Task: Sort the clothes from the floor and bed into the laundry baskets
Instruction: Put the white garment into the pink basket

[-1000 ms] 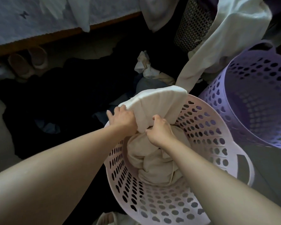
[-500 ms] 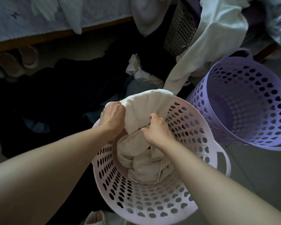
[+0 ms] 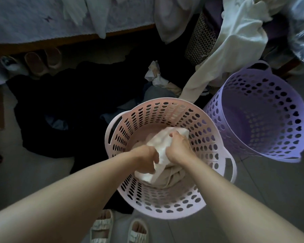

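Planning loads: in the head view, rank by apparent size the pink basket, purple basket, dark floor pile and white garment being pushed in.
1. dark floor pile
2. pink basket and purple basket: alike
3. white garment

No text, label, brand, number or sign can be read on anything shown; no lettering is seen anywhere

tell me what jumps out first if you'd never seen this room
Both hands, left and right, grip a white cloth down inside the pink basket at centre frame. To its right stands a purple basket that looks empty. Behind them a dark clothes pile spreads over the floor before the bed.
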`<state>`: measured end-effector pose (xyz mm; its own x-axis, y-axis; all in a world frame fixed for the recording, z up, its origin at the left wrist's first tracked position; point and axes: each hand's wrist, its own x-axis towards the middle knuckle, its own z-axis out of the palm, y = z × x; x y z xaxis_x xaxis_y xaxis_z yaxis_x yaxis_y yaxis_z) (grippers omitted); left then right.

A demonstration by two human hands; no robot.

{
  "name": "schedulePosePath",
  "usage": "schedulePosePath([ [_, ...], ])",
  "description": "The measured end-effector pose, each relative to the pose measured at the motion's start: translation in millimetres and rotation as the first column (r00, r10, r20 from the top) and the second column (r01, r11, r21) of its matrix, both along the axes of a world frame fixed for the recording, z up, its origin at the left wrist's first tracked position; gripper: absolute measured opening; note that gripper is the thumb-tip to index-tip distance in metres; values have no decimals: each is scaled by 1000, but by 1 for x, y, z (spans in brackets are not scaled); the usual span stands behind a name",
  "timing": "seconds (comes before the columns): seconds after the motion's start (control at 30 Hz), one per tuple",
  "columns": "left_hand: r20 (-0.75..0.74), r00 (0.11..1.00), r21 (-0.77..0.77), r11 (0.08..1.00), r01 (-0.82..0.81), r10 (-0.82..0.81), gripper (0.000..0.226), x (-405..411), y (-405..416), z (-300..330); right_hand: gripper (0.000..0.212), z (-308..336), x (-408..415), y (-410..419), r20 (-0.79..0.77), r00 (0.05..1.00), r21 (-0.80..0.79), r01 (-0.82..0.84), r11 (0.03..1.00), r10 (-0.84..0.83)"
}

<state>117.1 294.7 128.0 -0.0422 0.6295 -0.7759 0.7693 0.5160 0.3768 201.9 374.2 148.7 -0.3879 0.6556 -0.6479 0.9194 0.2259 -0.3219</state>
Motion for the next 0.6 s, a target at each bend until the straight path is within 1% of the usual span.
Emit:
schedulePosePath([
  [0.1,-66,990,43,991,-124,127,62,-13,-17,7,52,3,-5,-18,21,998,4,-62,998,62],
  [0.17,-71,972,55,974,-222,225,65,-24,-29,12,52,4,-13,-32,13,995,0,-98,995,98],
  [0.23,-64,945,88,945,-315,321,57,-34,-43,16,51,5,-24,-46,3,993,-11,-118,993,118],
  [0.3,-16,916,102,912,-398,401,46,-49,-66,20,53,8,-41,-65,2,989,-23,-146,989,146],
  [0.4,24,880,90,876,-474,474,42,-65,-96,24,52,9,-62,-89,-5,979,-41,-206,978,206],
  [0.5,38,842,79,839,-539,537,42,-88,-139,12,49,4,-90,-126,-5,968,-71,-252,965,252],
  [0.6,53,792,40,792,-610,608,43,-111,-188,-9,55,-13,-120,-169,-7,955,-71,-295,953,295],
])
